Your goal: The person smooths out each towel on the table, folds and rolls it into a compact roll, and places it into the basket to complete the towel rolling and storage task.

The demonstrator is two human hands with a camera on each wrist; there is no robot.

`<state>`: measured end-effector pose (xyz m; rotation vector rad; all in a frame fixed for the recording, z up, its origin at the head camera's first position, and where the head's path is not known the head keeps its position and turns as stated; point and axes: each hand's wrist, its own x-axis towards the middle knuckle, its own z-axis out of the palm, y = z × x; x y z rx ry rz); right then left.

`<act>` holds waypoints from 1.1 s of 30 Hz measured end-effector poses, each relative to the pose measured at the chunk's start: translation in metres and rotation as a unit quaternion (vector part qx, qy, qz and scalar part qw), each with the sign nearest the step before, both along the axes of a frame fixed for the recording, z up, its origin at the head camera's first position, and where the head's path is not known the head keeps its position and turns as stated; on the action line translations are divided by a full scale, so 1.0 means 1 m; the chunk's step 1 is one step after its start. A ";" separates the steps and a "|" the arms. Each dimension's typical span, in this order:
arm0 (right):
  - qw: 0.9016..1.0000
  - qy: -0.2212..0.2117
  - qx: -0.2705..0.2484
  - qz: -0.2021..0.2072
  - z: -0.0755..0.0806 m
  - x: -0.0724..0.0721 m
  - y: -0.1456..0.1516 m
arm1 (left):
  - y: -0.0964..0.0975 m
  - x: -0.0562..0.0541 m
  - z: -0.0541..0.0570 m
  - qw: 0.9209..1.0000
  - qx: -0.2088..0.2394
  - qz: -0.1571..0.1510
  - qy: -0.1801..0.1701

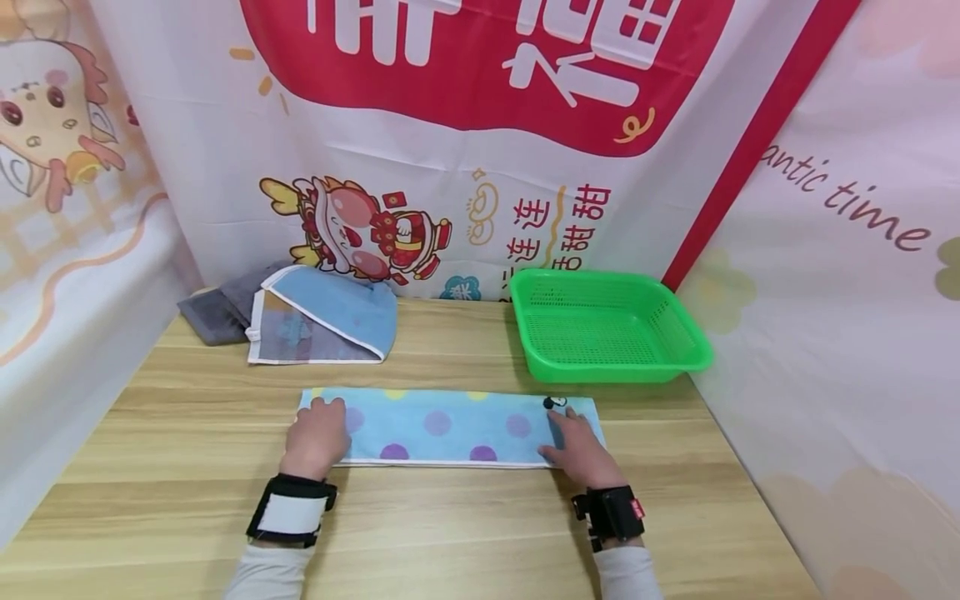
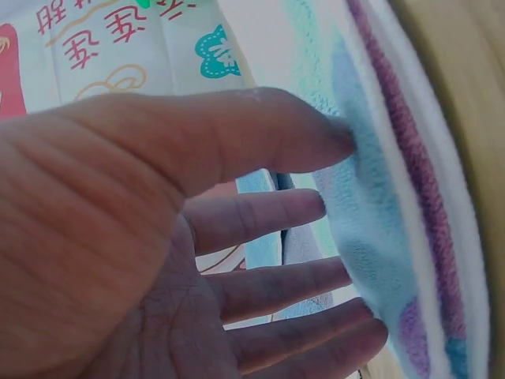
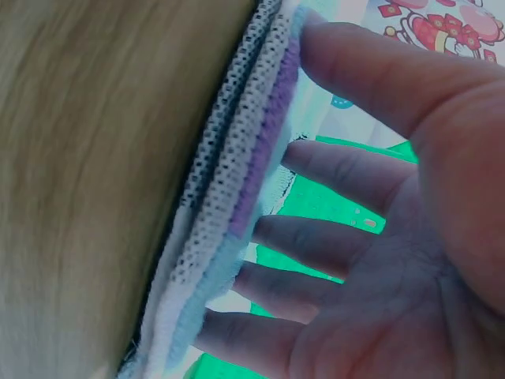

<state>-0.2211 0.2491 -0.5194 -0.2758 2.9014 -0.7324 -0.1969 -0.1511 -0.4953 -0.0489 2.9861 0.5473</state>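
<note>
A light blue towel [image 1: 450, 425] with purple and yellow dots lies folded into a long strip across the table. My left hand [image 1: 318, 435] rests on its left end, and in the left wrist view the thumb and straight fingertips [image 2: 335, 142] press on the fluffy top. On the right end, my right hand [image 1: 581, 450] touches the cloth with spread fingers near a small black-and-white motif [image 1: 553, 402]. The right wrist view shows stacked white-edged layers [image 3: 237, 174] under those fingertips.
A green plastic basket [image 1: 615, 371] stands at the back right. At the back left lie a folded blue-and-grey towel [image 1: 337, 304] and a dark grey cloth [image 1: 213, 315]. Printed curtains [image 1: 450, 167] hang behind the wooden table [image 1: 450, 533] and along both sides.
</note>
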 end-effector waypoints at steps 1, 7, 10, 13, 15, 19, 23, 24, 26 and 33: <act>1.000 0.000 -0.002 -0.001 0.000 -0.001 0.002 | 0.001 0.000 0.000 1.000 0.004 -0.001 0.001; 1.000 0.013 -0.020 -0.004 0.001 -0.007 0.010 | 0.007 0.002 -0.004 1.000 0.021 0.004 0.007; 0.999 0.024 -0.034 -0.003 0.002 -0.010 0.012 | 0.008 0.004 -0.006 1.000 0.022 0.007 0.014; 0.999 0.025 -0.037 -0.008 0.002 -0.012 0.014 | 0.009 0.006 -0.008 0.999 0.021 0.007 0.023; 0.998 0.033 -0.039 -0.032 0.002 -0.013 0.016 | 0.008 0.007 -0.009 0.999 0.021 0.005 0.027; 0.989 0.088 -0.044 -0.107 0.005 -0.014 0.024 | 0.007 0.006 -0.011 0.999 0.023 -0.003 0.029; 0.982 0.123 -0.034 -0.140 0.007 -0.018 0.036 | 0.004 0.005 -0.010 0.999 0.010 -0.014 0.030; 0.982 0.120 -0.027 -0.143 0.007 -0.019 0.039 | 0.004 0.005 -0.010 0.999 0.006 -0.016 0.031; 0.983 0.101 -0.016 -0.153 0.007 -0.021 0.045 | 0.003 0.004 -0.009 0.999 0.002 -0.018 0.032; 0.982 0.035 0.001 -0.186 0.006 -0.029 0.051 | 0.004 0.004 -0.009 0.999 -0.003 -0.028 0.045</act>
